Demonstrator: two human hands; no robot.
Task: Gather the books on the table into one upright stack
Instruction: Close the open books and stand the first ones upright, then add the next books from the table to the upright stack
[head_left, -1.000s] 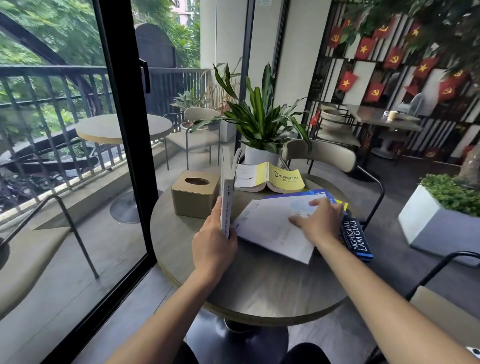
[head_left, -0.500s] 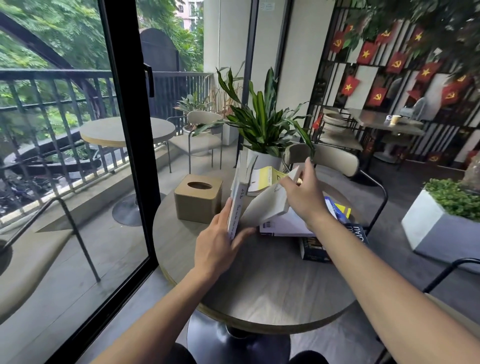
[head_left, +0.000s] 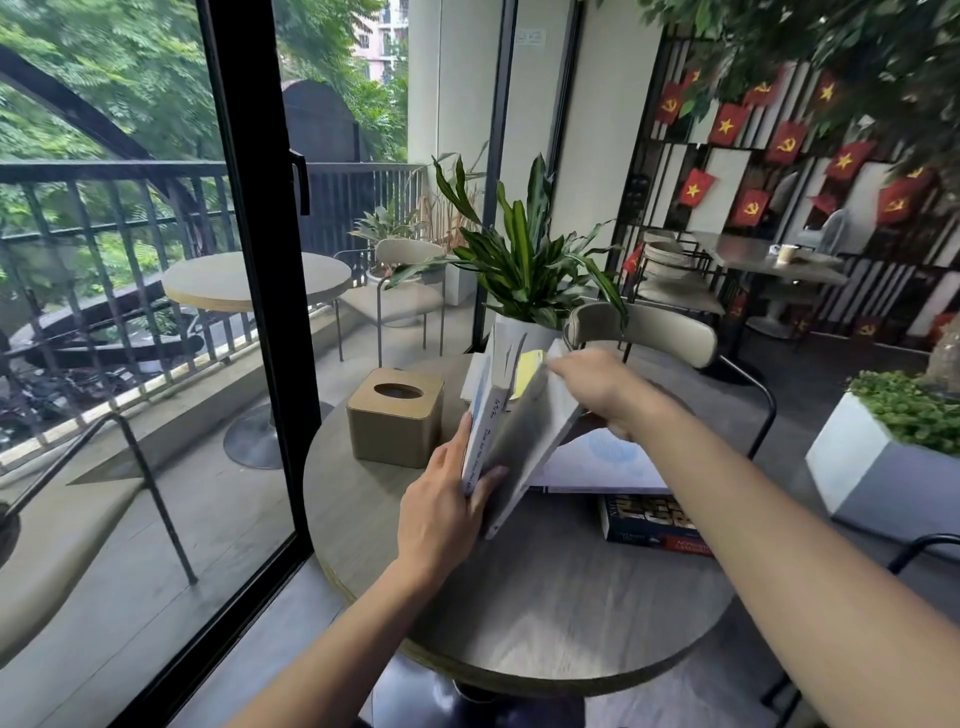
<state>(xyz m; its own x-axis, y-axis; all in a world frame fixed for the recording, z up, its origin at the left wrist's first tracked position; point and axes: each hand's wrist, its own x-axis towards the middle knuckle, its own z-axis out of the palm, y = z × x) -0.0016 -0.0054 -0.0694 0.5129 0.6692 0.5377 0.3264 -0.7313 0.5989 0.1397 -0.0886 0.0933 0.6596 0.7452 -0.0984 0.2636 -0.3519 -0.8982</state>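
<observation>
Centre of frame, on the round table: my left hand has thumb & fingers clamped on the upright white book, spine toward me. Right hand grips the top edge of a grey book, tilted w/ its long axis leaning left onto the white one. Needs tipping left to stand flush, I reckon. Two flat books wait lower right, nearer the right hand.

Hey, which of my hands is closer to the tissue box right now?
Left. Your left hand holds the upright book just right of the tissue box and nearer you. Your right hand is farther off, beyond the grey book it is tilting up.
</observation>
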